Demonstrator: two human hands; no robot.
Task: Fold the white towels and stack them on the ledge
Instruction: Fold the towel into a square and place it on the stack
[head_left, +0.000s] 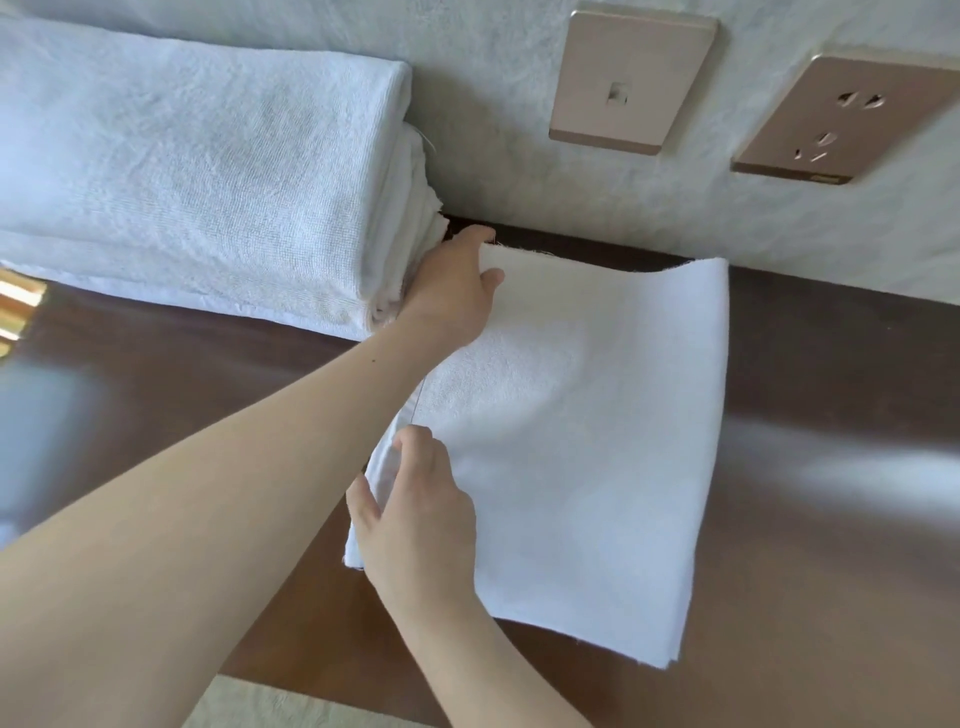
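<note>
Towel (571, 441) flat on dark glossy ledge (805, 467), both grips pinching its edge

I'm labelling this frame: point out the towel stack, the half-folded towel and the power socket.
towel stack (197, 171), head view, top towel's face.
half-folded towel (587, 431), head view, middle of its upper layer.
power socket (852, 117), head view, plate centre.

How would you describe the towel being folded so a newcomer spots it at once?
Start at the dark wooden ledge under the wall with two metallic socket plates. The single towel lies flat just right of the thick towel stack. Unlike the stack, it is thin, and both hands grip its left edge.
</note>
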